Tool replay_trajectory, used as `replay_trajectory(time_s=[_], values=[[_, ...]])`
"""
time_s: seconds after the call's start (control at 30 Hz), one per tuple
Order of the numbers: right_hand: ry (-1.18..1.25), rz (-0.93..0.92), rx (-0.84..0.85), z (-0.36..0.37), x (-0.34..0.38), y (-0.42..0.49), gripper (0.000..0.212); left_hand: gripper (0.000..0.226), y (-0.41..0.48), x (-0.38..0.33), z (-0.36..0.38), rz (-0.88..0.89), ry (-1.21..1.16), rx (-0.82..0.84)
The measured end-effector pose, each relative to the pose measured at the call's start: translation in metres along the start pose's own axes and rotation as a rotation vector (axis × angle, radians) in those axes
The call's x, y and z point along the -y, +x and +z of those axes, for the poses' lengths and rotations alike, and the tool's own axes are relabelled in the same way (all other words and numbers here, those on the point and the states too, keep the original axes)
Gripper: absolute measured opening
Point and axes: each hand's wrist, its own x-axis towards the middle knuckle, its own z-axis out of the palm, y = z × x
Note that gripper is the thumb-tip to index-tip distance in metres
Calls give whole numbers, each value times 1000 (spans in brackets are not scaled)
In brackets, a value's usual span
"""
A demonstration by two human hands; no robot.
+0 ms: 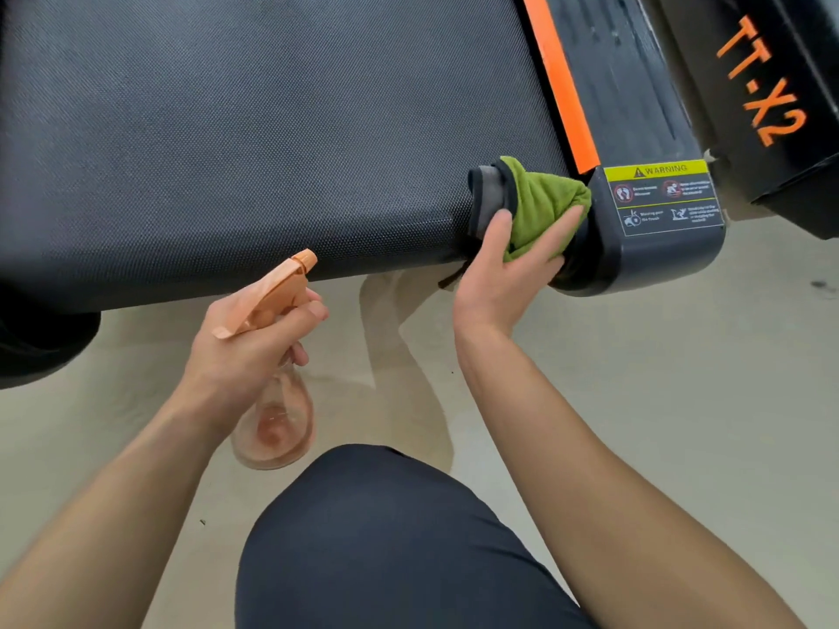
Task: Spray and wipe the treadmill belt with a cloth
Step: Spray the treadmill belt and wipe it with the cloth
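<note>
— Where is the cloth sitting?

— I am pressing the green cloth (545,202) against the rounded rear edge of the treadmill belt (272,129), at its right corner, just beside the black end cap (658,261) with the warning label (663,197). My right hand (504,274) is lying spread on it, fingers nearly straight, thumb on the cloth's left side.

— And the other hand?

— My left hand (254,351) is wrapping round the neck of the spray bottle (277,424), one finger curling over the trigger. I am holding it over the floor (681,401), near the belt's edge, its orange nozzle pointing toward the belt.
</note>
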Motion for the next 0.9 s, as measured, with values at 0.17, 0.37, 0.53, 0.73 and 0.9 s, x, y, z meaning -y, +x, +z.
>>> replay_trajectory(time_s=[0.17, 0.37, 0.53, 0.73, 0.9], values=[[-42, 93, -41, 12, 6, -7, 69, 32, -13, 0, -12, 20, -42, -4], [-147, 57, 89, 18, 0, -46, 61, 38, -18, -6, -16, 6, -31, 27], [-65, 141, 83, 16, 6, -38, 53, 23, -12, -20, -15, 13, -38, 57], [-112, 278, -103, 26, 21, -25, 47, 25, -17, -17, -35, 25, -63, 22], [-139, 288, 132, 48, 32, -92, 46, 27, -30, -2, -68, -6, -119, -94]])
